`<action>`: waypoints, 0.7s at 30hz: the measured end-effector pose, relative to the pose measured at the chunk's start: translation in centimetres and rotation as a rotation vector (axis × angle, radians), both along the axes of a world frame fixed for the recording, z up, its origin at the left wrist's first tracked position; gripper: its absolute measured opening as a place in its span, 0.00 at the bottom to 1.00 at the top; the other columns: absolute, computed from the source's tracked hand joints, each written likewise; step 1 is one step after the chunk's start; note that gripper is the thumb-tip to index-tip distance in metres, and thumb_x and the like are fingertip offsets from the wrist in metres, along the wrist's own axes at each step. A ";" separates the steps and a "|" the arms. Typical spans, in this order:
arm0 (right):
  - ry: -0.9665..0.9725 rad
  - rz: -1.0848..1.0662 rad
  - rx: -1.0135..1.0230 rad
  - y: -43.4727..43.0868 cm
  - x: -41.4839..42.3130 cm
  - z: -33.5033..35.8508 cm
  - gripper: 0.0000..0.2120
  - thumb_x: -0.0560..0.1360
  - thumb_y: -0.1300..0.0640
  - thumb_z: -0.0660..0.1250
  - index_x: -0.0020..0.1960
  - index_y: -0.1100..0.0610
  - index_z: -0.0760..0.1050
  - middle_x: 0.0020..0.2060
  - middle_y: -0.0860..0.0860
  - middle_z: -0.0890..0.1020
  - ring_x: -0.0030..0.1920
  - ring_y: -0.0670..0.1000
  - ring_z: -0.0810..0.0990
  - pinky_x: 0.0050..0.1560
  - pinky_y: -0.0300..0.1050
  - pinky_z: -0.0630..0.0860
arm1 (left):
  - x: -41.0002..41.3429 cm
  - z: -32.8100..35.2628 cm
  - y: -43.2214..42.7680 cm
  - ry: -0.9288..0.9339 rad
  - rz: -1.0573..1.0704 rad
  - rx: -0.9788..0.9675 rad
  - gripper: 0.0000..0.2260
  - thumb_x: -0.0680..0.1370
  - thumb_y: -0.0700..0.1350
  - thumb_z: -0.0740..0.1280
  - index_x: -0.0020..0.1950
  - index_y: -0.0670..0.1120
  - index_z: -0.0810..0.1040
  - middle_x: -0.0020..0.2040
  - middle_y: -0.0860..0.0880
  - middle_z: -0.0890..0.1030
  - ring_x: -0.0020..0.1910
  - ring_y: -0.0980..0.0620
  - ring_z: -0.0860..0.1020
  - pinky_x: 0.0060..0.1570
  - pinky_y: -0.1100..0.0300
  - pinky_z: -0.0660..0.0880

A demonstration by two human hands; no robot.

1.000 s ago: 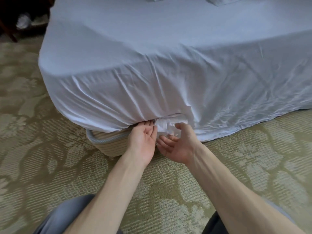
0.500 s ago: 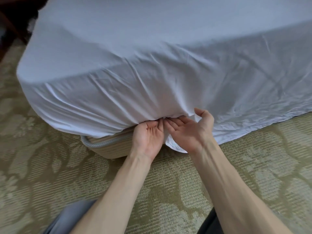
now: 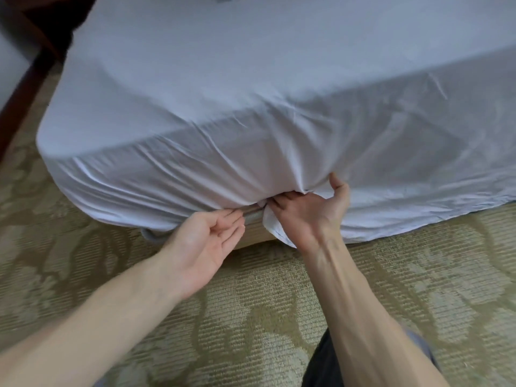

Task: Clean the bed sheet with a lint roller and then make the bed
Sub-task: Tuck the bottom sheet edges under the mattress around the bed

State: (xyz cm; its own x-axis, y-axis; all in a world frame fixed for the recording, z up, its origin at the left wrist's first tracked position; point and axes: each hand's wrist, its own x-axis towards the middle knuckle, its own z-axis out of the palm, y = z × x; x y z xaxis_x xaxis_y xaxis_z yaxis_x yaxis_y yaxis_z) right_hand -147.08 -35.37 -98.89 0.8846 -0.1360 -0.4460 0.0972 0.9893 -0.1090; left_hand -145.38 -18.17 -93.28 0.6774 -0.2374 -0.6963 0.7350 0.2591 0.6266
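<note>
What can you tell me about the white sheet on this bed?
The white sheet looks like thin cotton. It lies smooth over the mattress top and drapes down the side in creases gathering toward one spot at the bottom edge. There the right hand, palm up, pushes its fingers under the bunched cloth, thumb against the side. The left hand touches the hem. A loose flap hangs below.

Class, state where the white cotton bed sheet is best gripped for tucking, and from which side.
Grip the white bed sheet by its loose hanging flap beside the right hand, from underneath, palm up: the flap droops free, while the cloth above looks stretched taut.
</note>
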 end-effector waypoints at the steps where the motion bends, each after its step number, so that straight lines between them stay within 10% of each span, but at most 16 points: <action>1: 0.015 -0.020 -0.018 0.1 0.2 -0.1 0.35 0.73 0.37 0.57 0.68 0.64 0.71 0.62 0.65 0.79 0.66 0.66 0.75 0.75 0.61 0.62 | -0.2 0.4 0.5 -0.008 -0.019 0.022 0.25 0.78 0.27 0.54 0.76 0.34 0.66 0.70 0.38 0.76 0.71 0.44 0.74 0.72 0.51 0.71; 14: 0.074 0.141 -0.171 -2.1 -0.4 -0.2 0.39 0.72 0.39 0.55 0.72 0.67 0.65 0.65 0.68 0.74 0.69 0.69 0.70 0.74 0.63 0.63 | -0.6 -2.3 -5.4 -0.049 -0.040 0.005 0.29 0.74 0.22 0.50 0.72 0.37 0.71 0.71 0.45 0.76 0.74 0.48 0.70 0.73 0.53 0.68; 21: 0.256 0.179 -0.259 -2.4 -0.9 0.7 0.40 0.72 0.38 0.57 0.72 0.68 0.67 0.66 0.68 0.75 0.69 0.67 0.73 0.73 0.60 0.66 | -1.1 -4.1 -4.4 -0.077 0.085 -0.079 0.26 0.75 0.24 0.52 0.68 0.36 0.76 0.64 0.43 0.81 0.63 0.49 0.80 0.52 0.61 0.78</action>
State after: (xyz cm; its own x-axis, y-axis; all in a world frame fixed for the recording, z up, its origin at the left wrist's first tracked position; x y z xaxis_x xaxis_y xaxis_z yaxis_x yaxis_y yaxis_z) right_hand -147.98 -37.78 -98.22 0.7695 -0.1266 -0.6260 -0.1366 0.9248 -0.3550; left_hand -146.50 -22.60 -97.39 0.7484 -0.2286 -0.6226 0.6584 0.3696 0.6557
